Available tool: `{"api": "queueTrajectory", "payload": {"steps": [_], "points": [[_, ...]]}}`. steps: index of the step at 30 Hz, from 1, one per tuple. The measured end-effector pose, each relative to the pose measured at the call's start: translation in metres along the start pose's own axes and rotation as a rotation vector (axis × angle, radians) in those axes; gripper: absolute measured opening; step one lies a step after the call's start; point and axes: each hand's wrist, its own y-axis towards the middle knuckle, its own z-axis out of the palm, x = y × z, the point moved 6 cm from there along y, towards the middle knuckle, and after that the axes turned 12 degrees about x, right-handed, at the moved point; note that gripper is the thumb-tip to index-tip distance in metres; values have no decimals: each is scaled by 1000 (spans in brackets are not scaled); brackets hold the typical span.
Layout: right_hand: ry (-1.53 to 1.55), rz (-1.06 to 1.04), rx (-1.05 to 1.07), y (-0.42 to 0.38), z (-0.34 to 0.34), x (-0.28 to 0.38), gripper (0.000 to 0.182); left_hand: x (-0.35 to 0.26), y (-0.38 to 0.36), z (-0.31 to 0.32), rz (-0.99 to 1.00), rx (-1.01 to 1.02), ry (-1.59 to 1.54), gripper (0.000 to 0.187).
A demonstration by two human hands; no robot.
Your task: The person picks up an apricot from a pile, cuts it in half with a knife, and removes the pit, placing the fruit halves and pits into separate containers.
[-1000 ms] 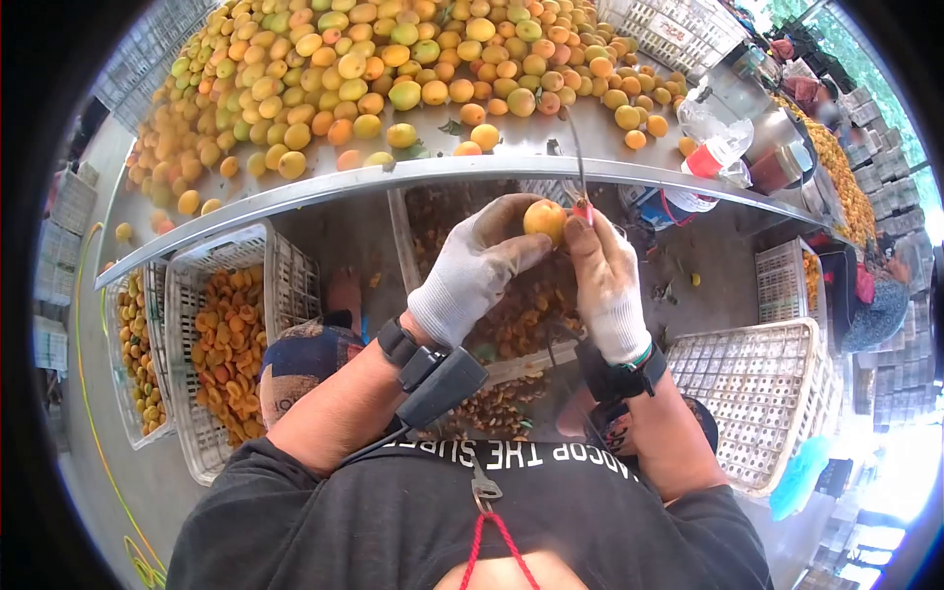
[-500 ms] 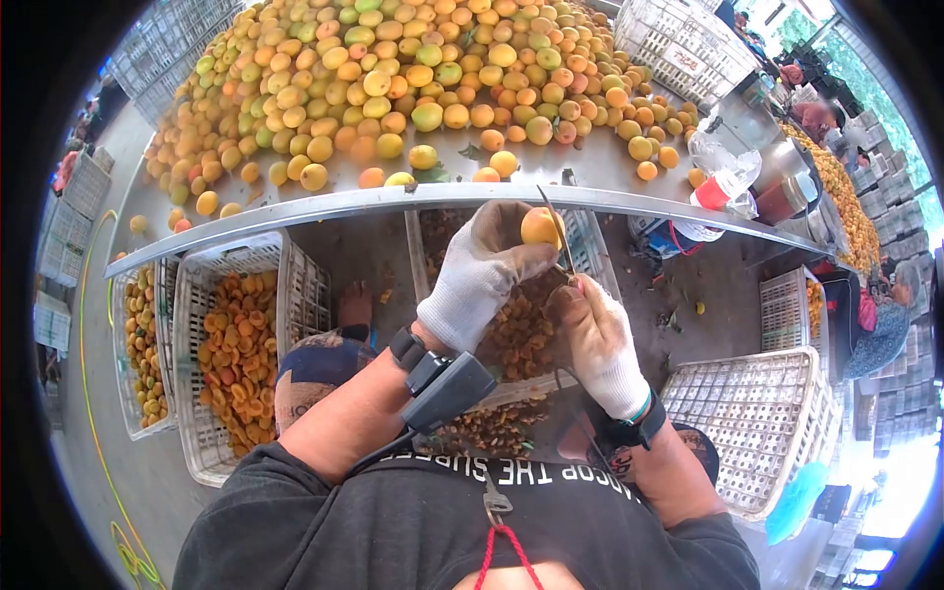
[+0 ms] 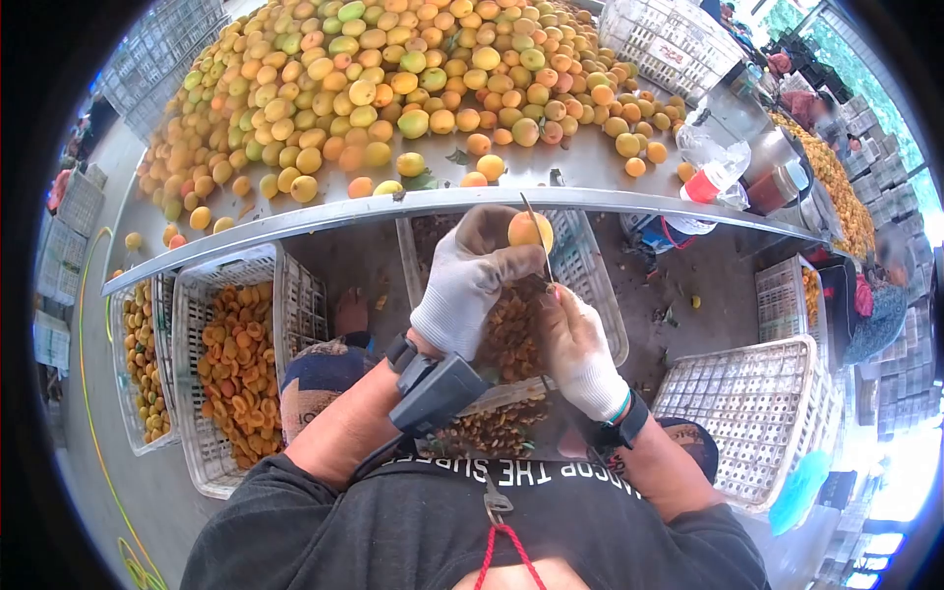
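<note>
My left hand, in a white glove with a stained palm, is closed on an apricot just below the table edge. In my gloved right hand is a thin knife, its blade upright and lying across the fruit's near side; whether it has cut in cannot be made out. Beneath both hands stands a crate with brownish pieces in it, which look like apricot stones. Across the metal table a large heap of apricots spreads out, a few loose ones near its edge.
On the left stand a crate of halved apricots and a crate of whole ones. A white perforated crate is at the right. A red-and-white container and a jar sit on the table's right. Other people are farther right.
The view has shifted slightly. The apricot and knife stay together in my hands, the blade now more across the fruit's face.
</note>
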Motion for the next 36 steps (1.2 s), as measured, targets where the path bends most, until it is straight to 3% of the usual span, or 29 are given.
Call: {"api": "queueTrajectory", "payload": {"steps": [4, 9, 14, 16, 19, 22, 25, 27, 32, 34, 36], "points": [[-7, 73, -13, 2, 0, -1, 12, 19, 1, -2, -39, 25, -103, 32], [-10, 20, -49, 2, -3, -3, 13, 22, 4, 0, -47, 43, 137, 35], [-97, 18, -90, -1, -9, 10, 12, 22, 7, 5, -93, 109, 82, 39], [-48, 111, -50, 1, -9, 6, 12, 21, 8, 6, -105, 110, 93, 41], [-140, 23, -92, -2, -9, 9, 14, 22, 10, 5, -123, 94, -6, 43], [-143, -141, -101, -1, -13, 2, 16, 21, 11, 0, -114, 88, 177, 38], [-64, -26, -76, 1, -16, -9, 19, 18, 11, 4, -104, 131, 187, 34], [-97, -72, -96, 0, -14, -7, 18, 32, 11, 2, -184, 102, -62, 30], [17, -124, -116, 2, -12, -9, 17, 26, 12, 12, -113, 134, -31, 30], [-98, 1, -74, 1, -11, -3, 16, 23, 11, 9, -102, 106, -67, 29], [-88, 22, -71, 1, -8, -5, 15, 13, 11, 6, -37, 97, 166, 28]]}}
